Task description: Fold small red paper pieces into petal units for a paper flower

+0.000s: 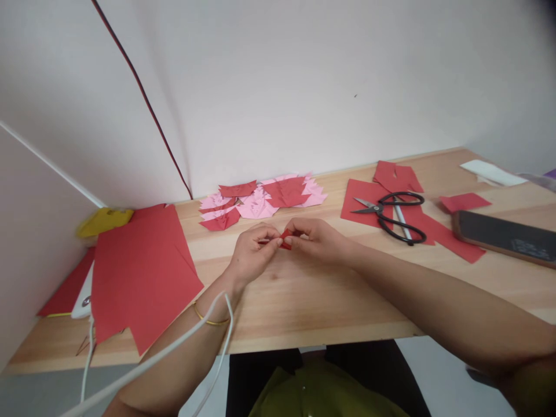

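Note:
Between my two hands, above the middle of the wooden table [304, 307], is a small folded piece of red paper [285, 238]. My left hand [256, 249] pinches its left side with thumb and finger. On the other side, my right hand [315, 240] grips it the same way, fingertips close to those of the left. Most of the paper is hidden by the fingers. Just beyond the hands lie several folded pink pieces [258, 204] and folded red pieces [286, 191] with jagged points, overlapping in a row by the wall.
Black-handled scissors [380, 208] and a white pen [403, 220] lie on red paper scraps [456, 234] at right, beside a dark oblong object [508, 234]. Large red sheets [143, 272] and a yellow item [104, 222] are at left. A white cable [174, 347] crosses my left forearm.

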{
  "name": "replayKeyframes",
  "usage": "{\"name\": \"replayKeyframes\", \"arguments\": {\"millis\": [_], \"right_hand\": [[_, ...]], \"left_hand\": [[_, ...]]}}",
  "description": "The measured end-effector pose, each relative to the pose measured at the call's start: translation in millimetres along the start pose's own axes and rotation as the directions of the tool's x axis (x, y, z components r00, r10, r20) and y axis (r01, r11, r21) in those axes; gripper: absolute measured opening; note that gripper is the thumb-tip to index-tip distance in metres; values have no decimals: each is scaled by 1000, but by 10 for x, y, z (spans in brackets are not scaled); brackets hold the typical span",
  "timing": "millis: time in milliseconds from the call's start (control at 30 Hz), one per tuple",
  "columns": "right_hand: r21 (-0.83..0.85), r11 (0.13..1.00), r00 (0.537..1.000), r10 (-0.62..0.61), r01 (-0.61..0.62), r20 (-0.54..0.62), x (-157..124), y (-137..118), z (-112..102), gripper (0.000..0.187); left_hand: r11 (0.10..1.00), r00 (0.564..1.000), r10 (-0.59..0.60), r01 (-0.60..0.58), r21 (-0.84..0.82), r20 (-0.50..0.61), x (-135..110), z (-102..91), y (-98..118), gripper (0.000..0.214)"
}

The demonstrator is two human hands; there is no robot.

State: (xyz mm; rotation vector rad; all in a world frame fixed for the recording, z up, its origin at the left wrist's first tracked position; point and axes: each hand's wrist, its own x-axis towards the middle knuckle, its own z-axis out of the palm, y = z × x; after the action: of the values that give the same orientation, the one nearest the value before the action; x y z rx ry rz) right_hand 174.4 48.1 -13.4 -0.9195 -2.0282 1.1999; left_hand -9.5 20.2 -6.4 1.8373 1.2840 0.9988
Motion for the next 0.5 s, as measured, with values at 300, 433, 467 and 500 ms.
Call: {"name": "replayKeyframes", "arguments": {"millis": [300, 433, 467, 500], "right_hand": [[159, 985, 994, 78, -65, -78, 41, 72, -15, 17], [294, 956, 990, 46, -5, -131, 59, 123, 3, 20], [309, 951, 991, 36, 5, -127, 59, 126, 7, 20], [312, 950, 992, 37, 3, -121, 57, 124, 11, 20]], "left_hand": [[933, 977, -153, 95, -346, -145, 11, 26, -66, 19], [684, 949, -312, 185, -705, -53, 25, 77, -94, 46], [648, 944, -329, 231, -726, 8, 25, 95, -98, 44], [629, 940, -336, 273, -728, 62, 22, 113, -104, 39]]}}
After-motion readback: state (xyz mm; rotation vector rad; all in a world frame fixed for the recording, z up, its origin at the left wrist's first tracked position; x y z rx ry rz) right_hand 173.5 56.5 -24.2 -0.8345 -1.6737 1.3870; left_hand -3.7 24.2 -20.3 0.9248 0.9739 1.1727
